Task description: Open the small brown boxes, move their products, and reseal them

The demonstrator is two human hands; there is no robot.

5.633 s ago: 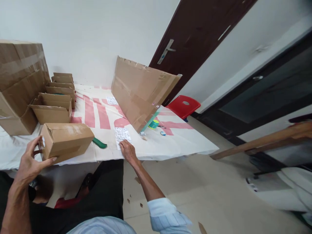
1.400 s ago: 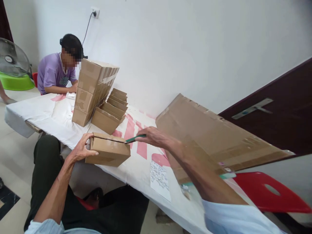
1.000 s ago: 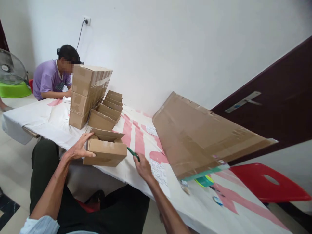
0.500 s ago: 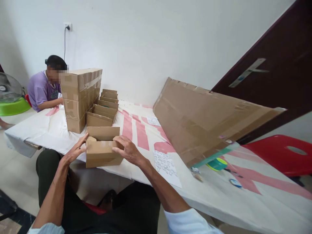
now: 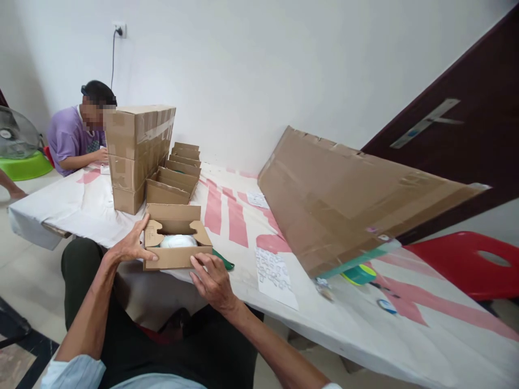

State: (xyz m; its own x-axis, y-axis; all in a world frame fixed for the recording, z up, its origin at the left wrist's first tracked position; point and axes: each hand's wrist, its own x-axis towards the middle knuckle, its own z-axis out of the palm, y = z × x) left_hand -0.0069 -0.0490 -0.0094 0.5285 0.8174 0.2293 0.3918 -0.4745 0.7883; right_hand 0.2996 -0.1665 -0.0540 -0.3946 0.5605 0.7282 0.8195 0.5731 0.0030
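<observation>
fan (image 5: 16,134) near green stool (image 5: 26,168) | red chair (image 5: 454,265) | dark door (image 5: 474,146) | plugged wall socket (image 5: 123,29)

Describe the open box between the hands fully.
The open box looks like brown cardboard, upright at the near edge of the table. Its back flap stands up; notched end flaps flank a rounded white item inside. Print on the left flap is unreadable. The left hand grips the left end; the right hand touches the front near its right end. A green item lies to the right.

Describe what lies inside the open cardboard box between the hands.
A rounded white item shows between the end flaps of the open cardboard box. The item's underside and the box's bottom are covered.
</observation>
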